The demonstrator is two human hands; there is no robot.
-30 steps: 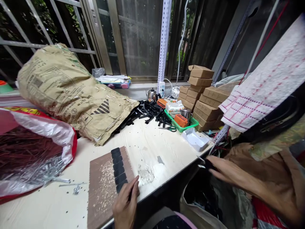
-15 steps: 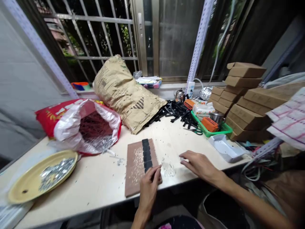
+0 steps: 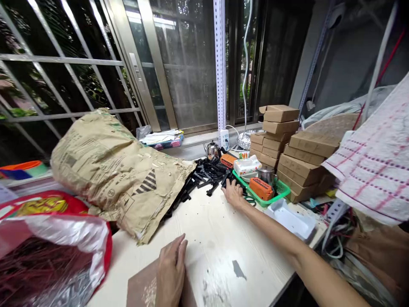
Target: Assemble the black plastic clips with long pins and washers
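My right hand (image 3: pixel 233 194) reaches far out to the right edge of a heap of black plastic pieces (image 3: pixel 207 172), beside the green basket. Its fingers are apart and bent down onto the pieces; their tips are partly hidden. Near the front edge of the table, my left hand (image 3: pixel 171 270) rests over a brown board (image 3: pixel 139 283), fingers stretched forward and nothing visible in them. Pale specks lie on the board beside it. The row of black pieces on the board is out of sight behind the hand.
A large torn paper sack (image 3: pixel 111 170) lies left of the heap. A red and white bag (image 3: pixel 76 232) of dark red strands sits at left. The green basket (image 3: pixel 284 194) holds orange blocks, tissues and a metal pot. Cardboard boxes (image 3: pixel 303 166) and a white tray (image 3: pixel 292 219) stand right.
My right hand has moved forward from the table's front to the black heap. My left hand has loosened from its pinch and lies stretched over the board. The view has turned right.
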